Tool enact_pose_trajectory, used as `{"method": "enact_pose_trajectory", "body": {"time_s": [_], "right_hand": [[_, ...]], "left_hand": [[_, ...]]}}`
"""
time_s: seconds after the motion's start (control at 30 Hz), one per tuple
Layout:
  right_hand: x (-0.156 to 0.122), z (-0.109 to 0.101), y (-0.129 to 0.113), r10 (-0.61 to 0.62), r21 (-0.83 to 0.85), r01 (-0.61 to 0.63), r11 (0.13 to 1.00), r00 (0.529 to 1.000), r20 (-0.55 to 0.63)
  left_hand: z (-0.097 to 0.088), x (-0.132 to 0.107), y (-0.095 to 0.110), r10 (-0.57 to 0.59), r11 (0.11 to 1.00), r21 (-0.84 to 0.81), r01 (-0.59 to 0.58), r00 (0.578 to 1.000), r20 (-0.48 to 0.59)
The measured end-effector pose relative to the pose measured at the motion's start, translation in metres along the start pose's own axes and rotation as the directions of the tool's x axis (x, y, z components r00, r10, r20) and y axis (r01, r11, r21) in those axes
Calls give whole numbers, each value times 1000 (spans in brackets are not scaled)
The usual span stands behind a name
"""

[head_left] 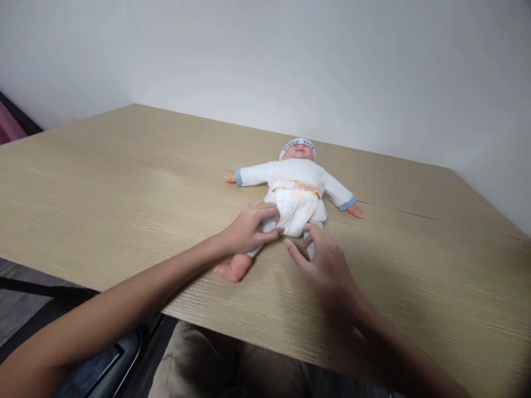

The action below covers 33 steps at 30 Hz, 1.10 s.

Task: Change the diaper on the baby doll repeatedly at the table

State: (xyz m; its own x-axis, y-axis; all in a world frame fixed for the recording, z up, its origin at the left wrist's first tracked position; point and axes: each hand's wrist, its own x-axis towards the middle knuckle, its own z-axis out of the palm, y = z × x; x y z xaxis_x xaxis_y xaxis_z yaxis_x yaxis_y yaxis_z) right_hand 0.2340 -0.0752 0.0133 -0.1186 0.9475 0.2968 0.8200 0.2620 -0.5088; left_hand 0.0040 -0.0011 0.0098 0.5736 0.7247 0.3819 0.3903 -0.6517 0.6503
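A baby doll (296, 167) lies on its back on the table, its arms spread and its head toward the wall. It wears a white top with blue cuffs and a white cap with blue lettering. A white diaper (296, 207) with an orange printed waistband is around its hips. My left hand (255, 224) pinches the diaper's leg edge between thumb and fingers, over the doll's left-side leg in view. At the opposite leg edge is my right hand (323, 260), thumb and forefinger apart, the fingertips at the diaper. That hand mostly hides the leg beneath it.
The wooden table (124, 204) reaches back to a pale wall (265, 66). Its near edge runs just above my lap (199, 359). A dark chair (120, 359) is at the lower left, and something pink (10, 124) shows at the far left.
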Motion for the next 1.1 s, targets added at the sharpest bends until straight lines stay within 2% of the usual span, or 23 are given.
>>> {"method": "enact_pose_trajectory", "body": {"time_s": [0.17,0.33,0.47,0.6,0.7,0.8,0.93,1.0,1.1], "right_hand": [[3,1,0,68,42,-69,997,998,16],[3,0,-1,94,61,-95,994,995,15],[3,-1,-1,125,111,-123,986,992,-11],[3,-4,0,179,213,-161,964,982,-68],[4,-8,3,213,285,-173,943,970,-118],[6,-14,6,250,293,-207,933,961,-116],[8,-23,9,279,239,-255,937,957,-75],[9,-26,9,269,231,-250,941,962,-55],[9,-26,8,205,207,-192,959,978,-45]], "left_hand": [[2,-2,4,-40,999,34,41,999,-13],[3,-1,2,-67,997,-35,66,997,-37],[5,0,-5,-167,961,-235,145,983,-77],[9,0,-12,-223,870,-462,172,973,-58],[11,0,-15,-267,808,-560,181,961,-76],[12,-3,-13,-356,764,-605,225,928,-105],[13,-8,-10,-454,707,-642,296,886,-91],[12,-9,-9,-466,717,-617,324,882,-79],[7,-7,-7,-439,759,-552,345,897,-43]]}}
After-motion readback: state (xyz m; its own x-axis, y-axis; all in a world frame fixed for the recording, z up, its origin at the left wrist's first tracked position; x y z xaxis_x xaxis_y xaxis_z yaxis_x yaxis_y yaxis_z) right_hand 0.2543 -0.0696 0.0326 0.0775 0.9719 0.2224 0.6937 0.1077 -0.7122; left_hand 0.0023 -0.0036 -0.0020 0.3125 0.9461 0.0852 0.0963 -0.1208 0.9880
